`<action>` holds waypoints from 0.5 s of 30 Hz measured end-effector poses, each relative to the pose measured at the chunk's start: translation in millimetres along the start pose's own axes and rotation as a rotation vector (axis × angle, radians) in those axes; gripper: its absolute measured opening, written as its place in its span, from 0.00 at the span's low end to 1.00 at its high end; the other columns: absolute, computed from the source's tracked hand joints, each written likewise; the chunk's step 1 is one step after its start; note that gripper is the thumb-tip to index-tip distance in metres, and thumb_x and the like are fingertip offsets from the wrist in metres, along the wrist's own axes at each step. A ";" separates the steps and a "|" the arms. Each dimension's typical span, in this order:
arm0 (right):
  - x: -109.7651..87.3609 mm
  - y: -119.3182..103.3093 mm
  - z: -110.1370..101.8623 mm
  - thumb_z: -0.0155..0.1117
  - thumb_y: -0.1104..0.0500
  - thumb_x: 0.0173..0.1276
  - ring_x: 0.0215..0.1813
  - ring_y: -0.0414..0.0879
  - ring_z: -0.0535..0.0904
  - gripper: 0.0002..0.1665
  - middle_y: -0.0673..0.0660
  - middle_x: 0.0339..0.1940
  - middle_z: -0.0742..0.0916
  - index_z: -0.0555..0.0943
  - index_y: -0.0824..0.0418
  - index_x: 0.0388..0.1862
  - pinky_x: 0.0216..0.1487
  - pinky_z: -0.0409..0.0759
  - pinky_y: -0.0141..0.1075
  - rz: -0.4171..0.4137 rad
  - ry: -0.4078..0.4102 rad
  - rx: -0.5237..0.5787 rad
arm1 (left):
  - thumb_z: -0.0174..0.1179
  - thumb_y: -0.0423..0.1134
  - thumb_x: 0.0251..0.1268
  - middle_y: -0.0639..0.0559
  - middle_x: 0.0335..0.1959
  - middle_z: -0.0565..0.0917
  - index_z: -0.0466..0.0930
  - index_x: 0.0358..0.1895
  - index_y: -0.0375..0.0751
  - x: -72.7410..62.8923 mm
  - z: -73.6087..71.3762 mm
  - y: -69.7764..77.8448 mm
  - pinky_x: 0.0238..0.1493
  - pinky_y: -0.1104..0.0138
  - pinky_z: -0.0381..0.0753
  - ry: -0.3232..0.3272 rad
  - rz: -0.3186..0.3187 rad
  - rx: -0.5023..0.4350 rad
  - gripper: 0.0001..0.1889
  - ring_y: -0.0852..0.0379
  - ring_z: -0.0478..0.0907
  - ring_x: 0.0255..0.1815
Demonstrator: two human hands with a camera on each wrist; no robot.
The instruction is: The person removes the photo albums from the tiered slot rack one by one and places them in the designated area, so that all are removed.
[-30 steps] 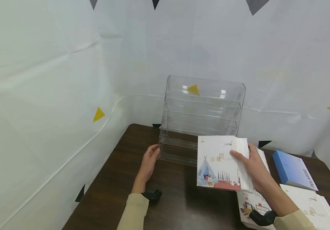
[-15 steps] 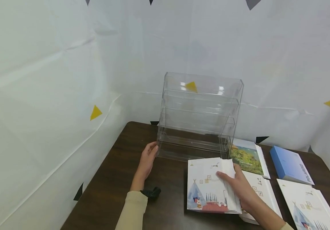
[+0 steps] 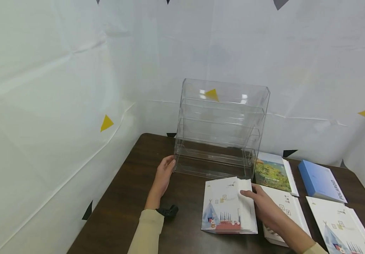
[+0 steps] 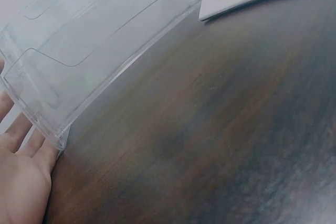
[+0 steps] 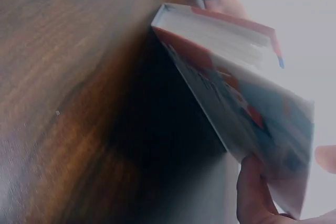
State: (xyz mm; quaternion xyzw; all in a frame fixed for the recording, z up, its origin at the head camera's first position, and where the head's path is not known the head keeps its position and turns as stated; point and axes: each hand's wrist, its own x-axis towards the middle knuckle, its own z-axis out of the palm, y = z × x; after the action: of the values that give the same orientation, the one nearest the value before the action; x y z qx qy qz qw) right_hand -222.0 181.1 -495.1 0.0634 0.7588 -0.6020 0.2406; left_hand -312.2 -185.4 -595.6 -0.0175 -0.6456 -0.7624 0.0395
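Note:
In the head view my right hand (image 3: 269, 210) grips the right edge of a white book (image 3: 222, 208) with a blue tent picture on its cover, thumb on top. The right wrist view shows the thick book (image 5: 231, 72) tilted above the table, fingers (image 5: 254, 190) at its edge. My left hand (image 3: 162, 174) rests against the lower left side of a clear tiered rack (image 3: 219, 134). Up close, its fingers lie nearly straight along the rack's clear side wall (image 4: 39, 98), partly seen through the plastic. No books stand in the rack's tiers.
Right of the held book lie another white book (image 3: 288, 210), a book with a tree picture (image 3: 271, 174), a blue POLAROID book (image 3: 322, 181) and a tent-cover book (image 3: 341, 225). All rest on the dark wooden table (image 3: 128, 197). White sheeting (image 3: 58, 106) hangs behind and at left.
My right hand has brought the tent-cover book down and to the left, in front of the rack, uncovering the tree-picture book. My left hand has stayed at the rack's side.

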 end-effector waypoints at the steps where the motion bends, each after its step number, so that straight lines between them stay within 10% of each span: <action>1: 0.0 -0.1 -2.5 0.54 0.48 0.87 0.84 0.71 0.61 0.55 0.76 0.84 0.57 0.29 0.68 0.87 0.73 0.76 0.58 -0.001 -0.009 0.000 | 0.55 0.46 0.88 0.39 0.78 0.72 0.70 0.76 0.39 0.1 0.2 -0.2 0.85 0.42 0.64 -0.001 -0.001 -0.003 0.24 0.42 0.67 0.83; 7: -7.3 -6.5 -19.4 0.50 0.46 0.89 0.77 0.72 0.69 0.51 0.78 0.83 0.58 0.33 0.64 0.89 0.65 0.82 0.54 -0.015 0.001 -0.100 | 0.54 0.46 0.88 0.38 0.78 0.72 0.70 0.76 0.38 -0.8 1.0 -0.6 0.85 0.42 0.64 0.004 0.008 -0.007 0.23 0.41 0.67 0.83; 15: -31.0 -18.0 -51.0 0.58 0.44 0.86 0.58 0.65 0.88 0.36 0.77 0.68 0.80 0.69 0.70 0.77 0.51 0.91 0.53 -0.241 0.099 -0.662 | 0.55 0.47 0.88 0.38 0.79 0.71 0.69 0.77 0.39 -0.3 4.4 1.0 0.85 0.43 0.63 -0.011 -0.006 0.001 0.25 0.41 0.66 0.84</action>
State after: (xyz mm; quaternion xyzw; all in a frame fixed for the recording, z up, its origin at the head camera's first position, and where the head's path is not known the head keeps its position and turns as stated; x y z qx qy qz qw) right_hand -216.5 230.5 -457.4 -0.0788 0.9256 -0.3435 0.1383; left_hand -312.0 -181.2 -593.8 -0.0196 -0.6464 -0.7620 0.0337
